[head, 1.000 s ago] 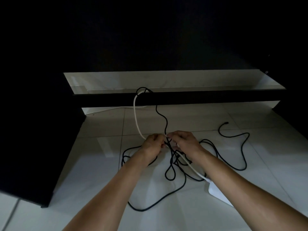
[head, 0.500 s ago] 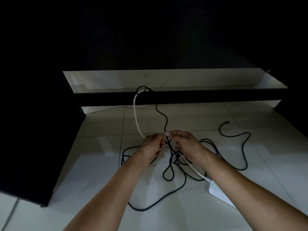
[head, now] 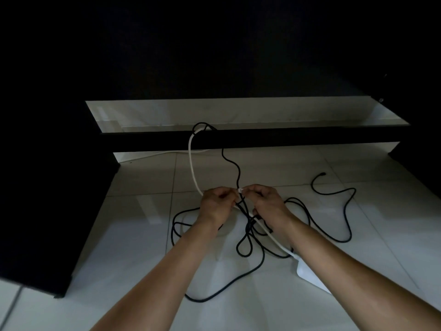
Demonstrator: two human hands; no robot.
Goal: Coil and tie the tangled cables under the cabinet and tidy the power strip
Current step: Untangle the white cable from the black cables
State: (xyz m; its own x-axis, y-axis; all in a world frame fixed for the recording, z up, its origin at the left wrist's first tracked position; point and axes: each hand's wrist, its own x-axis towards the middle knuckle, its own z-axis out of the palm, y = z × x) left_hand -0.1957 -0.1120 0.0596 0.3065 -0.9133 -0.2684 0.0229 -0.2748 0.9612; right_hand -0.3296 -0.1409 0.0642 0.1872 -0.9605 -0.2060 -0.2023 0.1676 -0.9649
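At the far left, the dark cabinet (head: 55, 187) stands on the pale floor tiles (head: 143, 211), its lower shelf rail (head: 262, 138) running across to the right. A white cable (head: 192, 168) drops from the shelf edge and curves down toward the hands, and a thin white line also lies on the floor beneath the rail.

The left hand (head: 217, 206) is held above the tiles with fingers curled, pinching a small white piece (head: 240, 190) at its tip; it may be a tie or a connector, the dim light leaves that unclear. The white cable passes just behind this hand. A black cable (head: 235, 168) hangs from the shelf and comes down between the two hands.

The right hand (head: 268, 201) meets the left at the same white piece, its fingers curled and pinching it from the other side. Below the hands, the black cable lies in loose tangled loops on the floor, spreading right to a free end (head: 323, 174) well apart from the hands. The white cable runs on under the right forearm to the white power strip (head: 310, 275), which lies flat on the tiles, partly hidden by that arm.
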